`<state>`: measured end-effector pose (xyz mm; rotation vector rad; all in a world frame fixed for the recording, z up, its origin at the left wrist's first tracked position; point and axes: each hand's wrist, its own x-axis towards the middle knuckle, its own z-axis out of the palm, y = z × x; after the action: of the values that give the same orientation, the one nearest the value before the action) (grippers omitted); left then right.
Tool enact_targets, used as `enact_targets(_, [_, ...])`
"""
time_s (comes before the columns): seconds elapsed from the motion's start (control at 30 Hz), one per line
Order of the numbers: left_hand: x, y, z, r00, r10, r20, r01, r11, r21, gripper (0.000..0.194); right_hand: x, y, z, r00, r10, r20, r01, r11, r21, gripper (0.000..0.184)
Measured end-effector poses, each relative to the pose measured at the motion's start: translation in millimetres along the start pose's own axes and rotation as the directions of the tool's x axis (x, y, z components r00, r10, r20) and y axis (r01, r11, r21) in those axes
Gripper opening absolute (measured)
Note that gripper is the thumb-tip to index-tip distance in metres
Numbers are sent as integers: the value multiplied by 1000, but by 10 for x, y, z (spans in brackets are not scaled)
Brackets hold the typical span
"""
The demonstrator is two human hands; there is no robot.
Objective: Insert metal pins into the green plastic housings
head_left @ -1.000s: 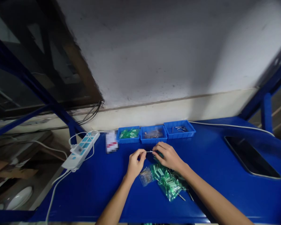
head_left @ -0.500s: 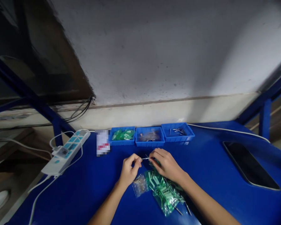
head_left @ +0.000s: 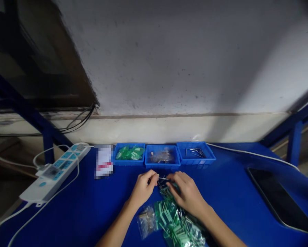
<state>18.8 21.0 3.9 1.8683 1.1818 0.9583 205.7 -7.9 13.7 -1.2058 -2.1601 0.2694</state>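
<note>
Between my two hands runs a thin silvery metal pin (head_left: pixel 163 178), held level above the table. My left hand (head_left: pixel 143 189) pinches its left end between thumb and fingertips. At the other end, the thumb and fingers of my right hand (head_left: pixel 187 190) close on it; the fingertips partly hide that end. Below my right hand lies a heap of green plastic bags (head_left: pixel 173 219) with pale strips and loose metal pins among them. A small clear bag (head_left: pixel 146 222) with brownish metal pieces rests left of the heap.
Three blue bins line the back: one with green packets (head_left: pixel 130 153), one with clear bags (head_left: pixel 163 156), one with metal pins (head_left: pixel 196 152). A blurred white-and-red card (head_left: pixel 104 161) and a power strip (head_left: pixel 53 175) with cables are left; a black phone-like slab (head_left: pixel 280 199) is right.
The camera view has shifted, so the bins and bags appear lower and larger. Both hands keep hold of the pin, and more loose pins show below it.
</note>
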Motion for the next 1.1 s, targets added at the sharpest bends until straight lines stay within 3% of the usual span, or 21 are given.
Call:
enact_targets(0.33, [-43,-10,-6,996,-7,92,9,1000,-23,26,-41,-6,32,1000,5,6,-5,999,-46,11])
enact_targets(0.47, [-62,4,-13,996,51,75,-46,997,-59,14,-44,-23,34,1000,25,19,-24,999,-34,14])
enact_targets(0.8, [-105,7,-12,995,62,76,-60,998,-19,27,-39,-68,22,1000,-26,15,27,999,-28,13])
enact_targets(1.1, [-207,59,-14,995,75,64,-74,997,-31,18,-20,-93,3,1000,-20,19,20,1000,-1,16])
